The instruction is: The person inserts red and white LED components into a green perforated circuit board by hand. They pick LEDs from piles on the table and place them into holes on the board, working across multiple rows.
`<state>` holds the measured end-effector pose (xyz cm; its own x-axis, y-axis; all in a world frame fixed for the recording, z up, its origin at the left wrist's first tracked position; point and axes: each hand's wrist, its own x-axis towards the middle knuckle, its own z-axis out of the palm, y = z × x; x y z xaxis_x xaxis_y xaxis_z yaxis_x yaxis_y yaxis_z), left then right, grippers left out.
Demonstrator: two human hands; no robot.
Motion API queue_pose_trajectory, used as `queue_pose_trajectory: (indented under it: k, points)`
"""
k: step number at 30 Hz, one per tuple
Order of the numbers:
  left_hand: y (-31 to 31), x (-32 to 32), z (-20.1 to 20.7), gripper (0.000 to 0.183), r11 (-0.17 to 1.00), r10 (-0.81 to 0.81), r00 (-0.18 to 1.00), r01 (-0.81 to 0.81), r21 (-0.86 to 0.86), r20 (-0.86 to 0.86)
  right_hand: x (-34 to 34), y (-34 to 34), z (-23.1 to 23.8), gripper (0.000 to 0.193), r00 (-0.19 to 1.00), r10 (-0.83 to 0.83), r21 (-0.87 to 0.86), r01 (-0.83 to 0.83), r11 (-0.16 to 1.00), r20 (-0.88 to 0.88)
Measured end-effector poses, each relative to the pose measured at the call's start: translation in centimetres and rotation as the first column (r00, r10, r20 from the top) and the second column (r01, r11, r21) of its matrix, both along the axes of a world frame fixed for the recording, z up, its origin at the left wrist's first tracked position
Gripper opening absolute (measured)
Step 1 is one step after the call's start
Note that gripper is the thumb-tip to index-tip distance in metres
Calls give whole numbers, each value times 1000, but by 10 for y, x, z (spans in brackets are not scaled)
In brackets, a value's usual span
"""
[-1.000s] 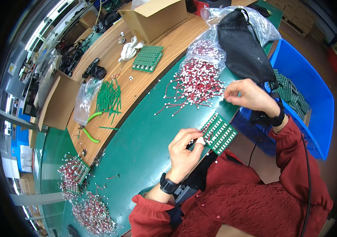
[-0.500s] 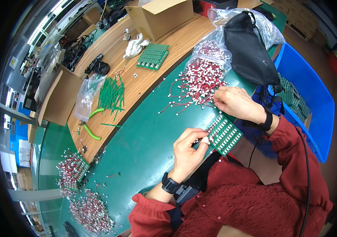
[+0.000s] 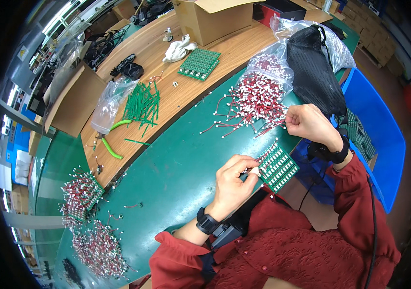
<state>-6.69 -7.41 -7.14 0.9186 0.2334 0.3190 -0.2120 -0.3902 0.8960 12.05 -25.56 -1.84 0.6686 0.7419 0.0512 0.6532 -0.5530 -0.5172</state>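
My left hand point(image 3: 233, 185) is closed on the left edge of a green circuit board panel point(image 3: 279, 169) with rows of small white parts. The panel is tilted over the table's front edge, with a few red wires by my left thumb. A white covering shows on that thumb. My right hand point(image 3: 313, 126) is closed, its fingertips at the right edge of a pile of short red wires with white connectors point(image 3: 258, 98). Whatever those fingertips pinch is hidden. The pile spills from a clear plastic bag point(image 3: 282, 72) onto the green table point(image 3: 176, 159).
A blue bin point(image 3: 384, 144) holding green boards stands at my right, beside a black mesh bag point(image 3: 314, 67). Across the table, a wooden board point(image 3: 164, 96) carries green strips point(image 3: 142, 103), green-handled pliers point(image 3: 111, 144), panels point(image 3: 199, 64) and a carton point(image 3: 210, 24). More wired pieces point(image 3: 100, 250) lie left.
My right hand has shifted right, a little farther from the panel, along the wire pile's edge. My left hand keeps its hold on the panel. The whole view has shifted slightly.
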Motion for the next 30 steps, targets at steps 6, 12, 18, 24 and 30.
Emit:
queue_pose_trajectory:
  k: [6, 12, 18, 24, 30]
  points:
    - [-1, 1, -2, 16, 999, 12, 1000, -12, -40, 3, 12, 4, 0, 5, 875, -1, 261, 145, 954, -485]
    - [2, 2, 1, 17, 1000, -9, 1000, 9, 5, 14, 13, 11, -8, 18, 973, -7, 161, 45, 986, -231]
    - [1, 0, 1, 16, 1000, 8, 1000, -8, 10, 5, 9, -1, -13, 14, 987, -29, 229, 65, 971, -160]
    - [1, 0, 0, 18, 999, 27, 1000, -27, -20, -5, 7, -1, -16, 12, 720, 79, 372, 258, 891, -689]
    - [2, 0, -1, 20, 999, 15, 1000, -16, -32, -11, 6, -6, -16, 16, 574, 36, 302, 375, 876, -818]
